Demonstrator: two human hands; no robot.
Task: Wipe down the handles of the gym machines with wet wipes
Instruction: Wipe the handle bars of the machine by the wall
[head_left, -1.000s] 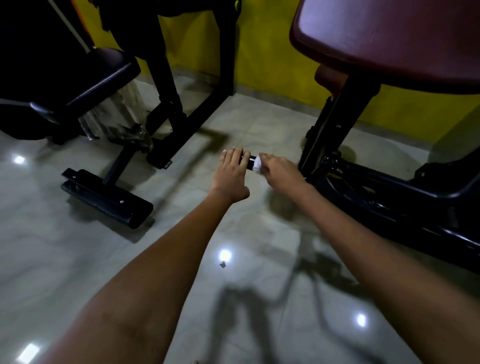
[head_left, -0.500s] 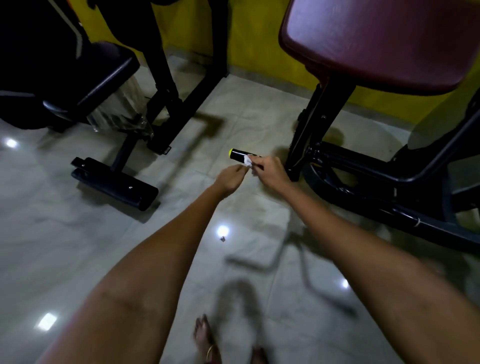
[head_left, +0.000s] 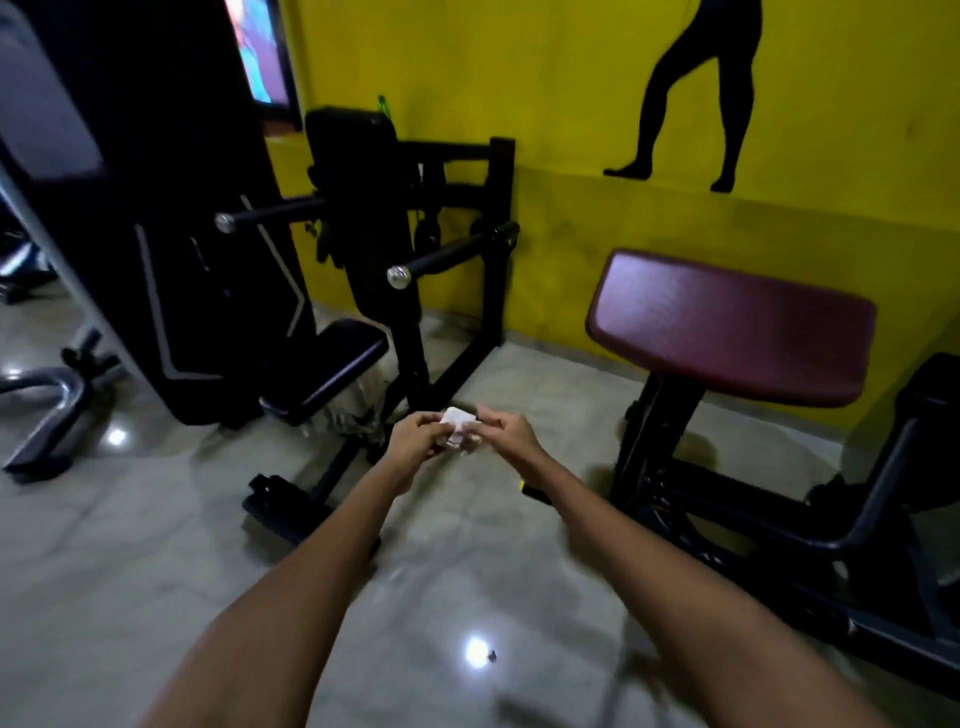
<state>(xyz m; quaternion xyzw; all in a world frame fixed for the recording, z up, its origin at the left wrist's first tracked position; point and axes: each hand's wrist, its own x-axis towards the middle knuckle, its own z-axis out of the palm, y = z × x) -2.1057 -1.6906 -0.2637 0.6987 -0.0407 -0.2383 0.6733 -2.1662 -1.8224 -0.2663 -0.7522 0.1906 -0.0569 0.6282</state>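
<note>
my left hand (head_left: 415, 441) and right hand (head_left: 506, 435) both pinch the white wet wipe (head_left: 457, 422) between them, held up over the floor (head_left: 156, 571). maroon pad (head_left: 727, 322) to the right, black seat (head_left: 332, 364) to the left, nothing between. yellow-tipped handle (head_left: 535, 491) sits under my right forearm; half a second ago the wipe was on it. no legible writing.

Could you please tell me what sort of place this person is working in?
Most likely a gym: a maroon padded bench, a black machine with chrome-capped bar handles, and a yellow wall bearing a silhouette of legs.
</note>
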